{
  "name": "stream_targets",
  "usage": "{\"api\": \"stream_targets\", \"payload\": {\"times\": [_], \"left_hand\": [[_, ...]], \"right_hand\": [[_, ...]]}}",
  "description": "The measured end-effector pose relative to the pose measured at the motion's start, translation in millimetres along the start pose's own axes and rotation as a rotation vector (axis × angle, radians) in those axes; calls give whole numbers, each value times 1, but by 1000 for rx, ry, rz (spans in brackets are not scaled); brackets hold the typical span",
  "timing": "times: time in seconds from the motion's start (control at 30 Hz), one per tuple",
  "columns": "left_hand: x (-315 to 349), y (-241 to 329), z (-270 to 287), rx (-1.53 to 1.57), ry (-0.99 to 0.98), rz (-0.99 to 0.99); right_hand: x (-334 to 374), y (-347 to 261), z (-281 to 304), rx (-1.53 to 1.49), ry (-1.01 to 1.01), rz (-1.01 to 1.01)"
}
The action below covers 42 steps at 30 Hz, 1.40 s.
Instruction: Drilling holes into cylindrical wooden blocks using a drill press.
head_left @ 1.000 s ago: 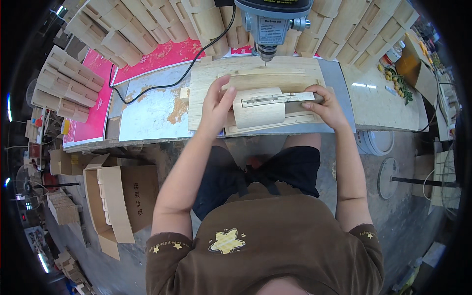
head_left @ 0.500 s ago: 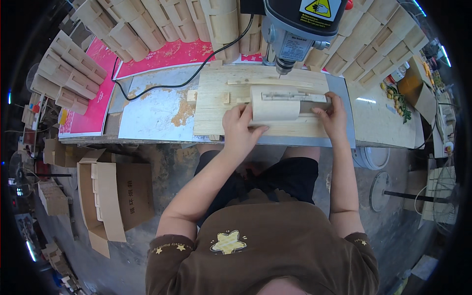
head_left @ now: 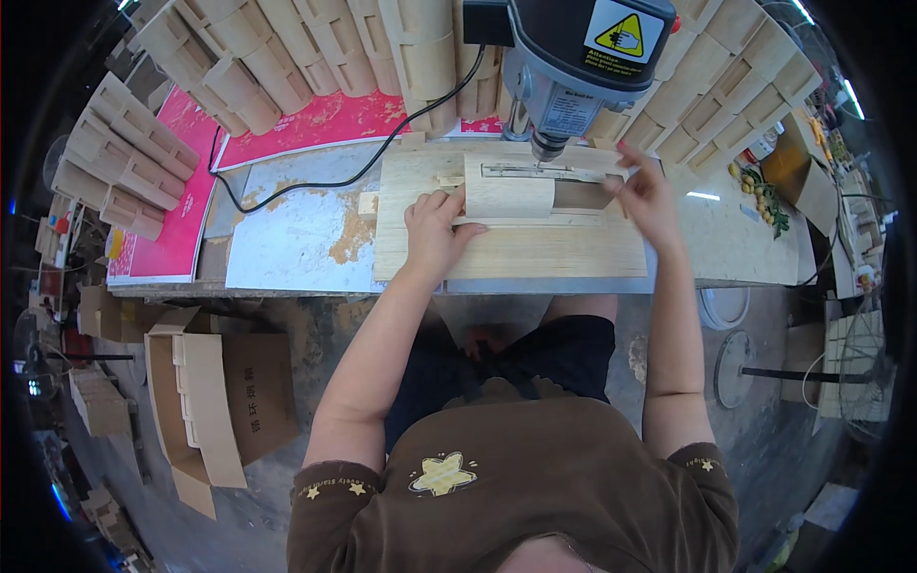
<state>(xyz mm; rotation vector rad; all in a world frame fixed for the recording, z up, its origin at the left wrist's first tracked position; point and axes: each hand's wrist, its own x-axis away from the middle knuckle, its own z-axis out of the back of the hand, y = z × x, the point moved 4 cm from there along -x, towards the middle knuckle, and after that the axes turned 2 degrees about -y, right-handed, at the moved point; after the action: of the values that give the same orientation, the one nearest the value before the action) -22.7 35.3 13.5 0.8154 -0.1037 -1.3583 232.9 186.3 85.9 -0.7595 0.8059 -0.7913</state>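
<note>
A pale curved wooden piece (head_left: 509,197) lies on a wooden board (head_left: 516,250) under the grey drill press (head_left: 585,59). My left hand (head_left: 435,232) presses on the piece's left end, fingers on its edge. My right hand (head_left: 648,196) is raised at the piece's right end with fingers spread, thumb and fingertips near the thin strip (head_left: 544,173) on top; whether it touches is unclear. The drill bit (head_left: 544,153) hangs just above the strip.
Stacks of curved wooden parts (head_left: 239,67) ring the back of the bench. Pink sheets (head_left: 315,119) and a black cable (head_left: 363,172) lie at the left. An open cardboard box (head_left: 224,401) stands on the floor at left. Small yellow-green fruit (head_left: 759,196) lies on the right.
The wooden piece has slid farther back under the drill press. My left hand moved with it; my right hand lifted off its end and opened.
</note>
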Motion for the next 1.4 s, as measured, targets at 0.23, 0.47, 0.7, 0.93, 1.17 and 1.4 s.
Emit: {"api": "stream_targets", "payload": {"times": [0.23,0.47,0.7,0.93,1.17,1.4], "left_hand": [[0,-2,-1,28,-50,5],[-2,-1,-5,61,-50,4],[-6,1,5,89,71,-104],[-2,-7,-8,223,30,-107],[-1,3,-6,320,-92,-71],[-5,0,-9,387,-66,-47]], "right_hand": [[-113,-117,56,-32,347,265],[-89,-159,53,441,282,346],[3,-154,19,377,384,355],[31,-98,-15,283,620,565],[39,-61,-34,224,635,516],[34,-76,-20,222,604,578]]}}
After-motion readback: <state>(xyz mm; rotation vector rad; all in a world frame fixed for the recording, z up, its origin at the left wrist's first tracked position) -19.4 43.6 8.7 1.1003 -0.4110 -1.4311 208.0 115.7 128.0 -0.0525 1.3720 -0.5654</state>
